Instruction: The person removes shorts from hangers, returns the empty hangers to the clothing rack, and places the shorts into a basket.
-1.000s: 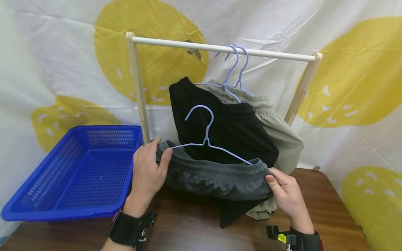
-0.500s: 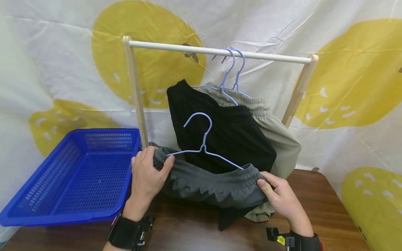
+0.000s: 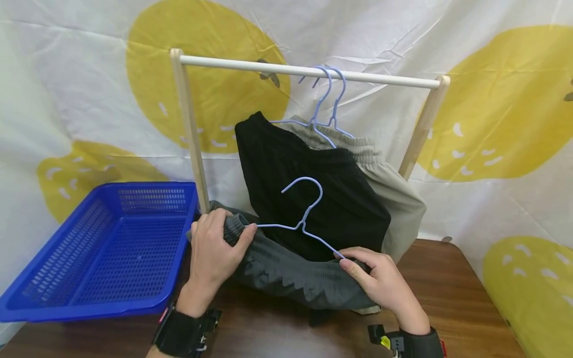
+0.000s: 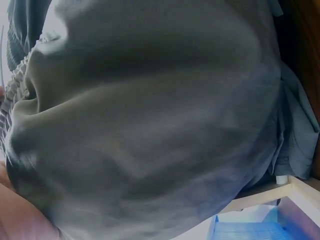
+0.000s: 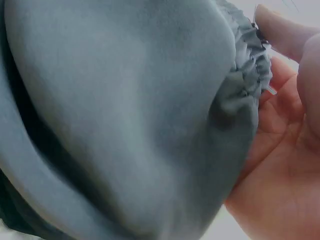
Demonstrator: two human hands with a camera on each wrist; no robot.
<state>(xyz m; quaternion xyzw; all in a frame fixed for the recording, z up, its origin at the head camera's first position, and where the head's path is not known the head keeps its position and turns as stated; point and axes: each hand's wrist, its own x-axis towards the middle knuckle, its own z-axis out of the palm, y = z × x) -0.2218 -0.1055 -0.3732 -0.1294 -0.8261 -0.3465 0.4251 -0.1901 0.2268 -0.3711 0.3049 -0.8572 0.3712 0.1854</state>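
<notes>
Dark grey shorts [image 3: 295, 268] with a gathered elastic waistband lie across the front of the rack, a light blue hanger [image 3: 286, 226] above their waist. My left hand [image 3: 214, 248] grips the waistband's left end, the thumb at the hanger's left arm. With thumb and fingers my right hand [image 3: 380, 278] pinches the hanger's right end by the waistband. The grey cloth [image 4: 145, 120] fills most of the left wrist view. In the right wrist view the gathered waistband [image 5: 245, 55] is beside my right hand [image 5: 285, 150].
Behind, black shorts [image 3: 309, 184] and beige shorts [image 3: 394, 189] hang on blue hangers from the rack's white bar [image 3: 250, 65]. A blue basket [image 3: 130, 258] stands left of the rack. The brown table [image 3: 447, 283] extends to the right.
My right hand has moved left, from the waistband's right corner onto the hanger's end. The loose hanger's hook has shifted right and lower. My left hand still grips the waistband.
</notes>
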